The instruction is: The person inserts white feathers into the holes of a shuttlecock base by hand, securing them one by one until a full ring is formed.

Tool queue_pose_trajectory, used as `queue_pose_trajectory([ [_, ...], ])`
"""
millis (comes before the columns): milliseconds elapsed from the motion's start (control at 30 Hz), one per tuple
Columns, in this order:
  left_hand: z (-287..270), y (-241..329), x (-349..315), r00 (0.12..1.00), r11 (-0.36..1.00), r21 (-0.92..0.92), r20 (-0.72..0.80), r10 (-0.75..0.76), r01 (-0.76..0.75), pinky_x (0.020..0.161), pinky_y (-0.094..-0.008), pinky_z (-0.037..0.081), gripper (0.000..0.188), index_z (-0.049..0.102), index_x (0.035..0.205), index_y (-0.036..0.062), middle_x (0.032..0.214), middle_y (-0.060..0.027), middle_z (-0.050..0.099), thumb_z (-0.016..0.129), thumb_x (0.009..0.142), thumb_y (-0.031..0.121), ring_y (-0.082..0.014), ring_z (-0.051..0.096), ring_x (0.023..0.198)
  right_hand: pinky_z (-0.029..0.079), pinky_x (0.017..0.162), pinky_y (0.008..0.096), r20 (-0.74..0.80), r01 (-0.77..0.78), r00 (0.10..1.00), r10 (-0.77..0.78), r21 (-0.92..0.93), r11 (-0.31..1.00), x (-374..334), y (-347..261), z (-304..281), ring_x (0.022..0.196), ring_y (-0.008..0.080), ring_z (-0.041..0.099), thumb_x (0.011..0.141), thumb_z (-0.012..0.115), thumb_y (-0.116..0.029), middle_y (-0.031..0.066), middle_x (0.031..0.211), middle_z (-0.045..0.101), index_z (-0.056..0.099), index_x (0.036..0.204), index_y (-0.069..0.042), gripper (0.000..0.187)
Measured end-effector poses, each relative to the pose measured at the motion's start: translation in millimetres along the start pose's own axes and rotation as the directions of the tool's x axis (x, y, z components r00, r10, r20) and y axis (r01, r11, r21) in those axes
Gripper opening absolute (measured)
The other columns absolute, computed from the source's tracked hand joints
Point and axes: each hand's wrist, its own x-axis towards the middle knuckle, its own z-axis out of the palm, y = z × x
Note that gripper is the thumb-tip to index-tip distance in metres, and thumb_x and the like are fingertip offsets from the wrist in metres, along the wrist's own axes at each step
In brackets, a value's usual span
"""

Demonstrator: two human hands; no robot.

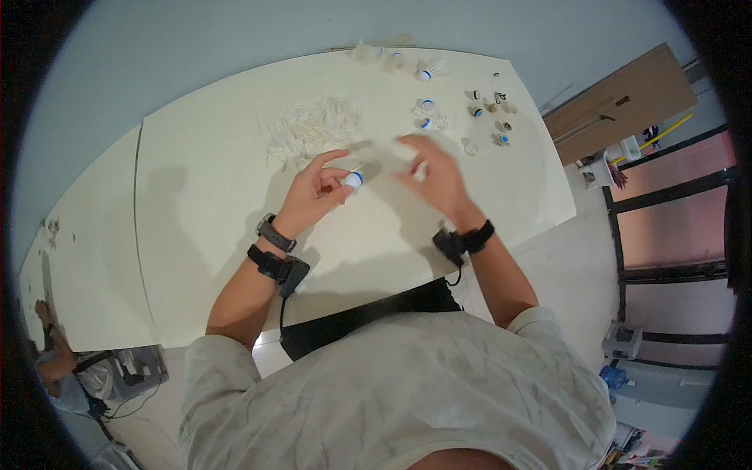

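Note:
My left hand (pixel 312 194) pinches a white shuttlecock cork with a blue band (pixel 354 180) between thumb and fingers. A thin pale piece seems to stick up from the cork's top. To its right, my right hand (pixel 440 182) hovers over the table with thumb and fingers apart and slightly blurred; nothing shows between them. Just beyond my left hand lies a loose pile of white feathers (pixel 313 131). Past my right hand are a blue-banded shuttlecock (pixel 426 124) and a clear ring-like piece (pixel 470 146).
The white table (pixel 211 227) has a seam at left. More shuttlecocks (pixel 425 75) lie along its far edge. Several small corks and parts (pixel 478 112) are scattered at far right. A wooden door (pixel 627 98) stands beyond. Another person's arm (pixel 55 356) rests at far left.

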Motion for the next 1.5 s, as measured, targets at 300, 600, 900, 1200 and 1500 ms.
queue_pose_trajectory([
  [300, 5, 4, -3, 0.989, 0.993, -0.082, 0.125, -0.077, 0.088, 0.062, -0.0232, 0.047, 0.056, 0.043, 0.145, 0.0049, 0.091, -0.0069, 0.070, 0.065, 0.094, 0.003, -0.0081, 0.056, 0.068, 0.053, 0.064, 0.0289, -0.074, 0.074, 0.995, -0.061, 0.187, 0.980, -18, -5, 50, 0.072, 0.0168, 0.065, 0.084, 0.074, -0.004, 0.0074, 0.112, 0.069, 0.069, 0.113, -0.008, 0.030],
  [600, -1, 11, 0, 0.989, 0.994, 0.067, 0.114, -0.097, 0.089, 0.057, -0.0216, 0.044, 0.025, 0.062, 0.121, 0.0028, 0.082, -0.0056, 0.069, 0.061, 0.098, 0.011, -0.0058, 0.052, 0.060, 0.054, 0.074, 0.0337, -0.390, -0.225, 0.913, 0.121, -0.234, 0.946, 20, 52, -24, 0.079, 0.0233, 0.066, 0.086, 0.073, -0.024, 0.0095, 0.116, 0.070, 0.074, 0.104, -0.010, 0.022],
  [900, -6, -2, -5, 0.981, 0.991, 0.045, 0.139, -0.134, 0.129, 0.055, -0.0215, 0.044, 0.022, 0.064, 0.118, 0.0039, 0.082, -0.0034, 0.068, 0.061, 0.097, 0.010, -0.0059, 0.053, 0.062, 0.043, 0.102, 0.0446, -0.112, 0.015, 0.984, -0.136, -0.715, 0.699, 80, 92, -16, 0.122, 0.0288, 0.056, 0.089, 0.066, -0.020, 0.0085, 0.121, 0.069, 0.075, 0.100, -0.012, 0.016],
  [1200, 11, 19, -9, 1.000, 0.996, -0.091, 0.015, -0.016, 0.017, 0.055, -0.0200, 0.045, 0.036, 0.060, 0.126, 0.0050, 0.086, -0.0006, 0.066, 0.070, 0.093, 0.017, -0.0059, 0.054, 0.062, 0.052, 0.083, 0.0288, 0.199, -0.153, 0.979, 0.053, 0.529, 0.835, 22, -19, -2, 0.088, 0.0142, 0.067, 0.097, 0.063, -0.018, 0.0055, 0.111, 0.072, 0.071, 0.114, -0.002, 0.024],
  [1500, -1, -1, -2, 0.999, 0.951, 0.306, 0.030, 0.028, -0.036, 0.055, -0.0236, 0.041, 0.033, 0.069, 0.116, 0.0041, 0.070, 0.0013, 0.060, 0.076, 0.089, 0.022, -0.0046, 0.048, 0.060, 0.049, 0.077, 0.0264, 0.136, -0.062, 0.991, 0.006, 0.410, 0.910, -3, -23, 37, 0.095, 0.0132, 0.063, 0.094, 0.068, -0.014, 0.0064, 0.120, 0.066, 0.074, 0.113, -0.006, 0.022],
])
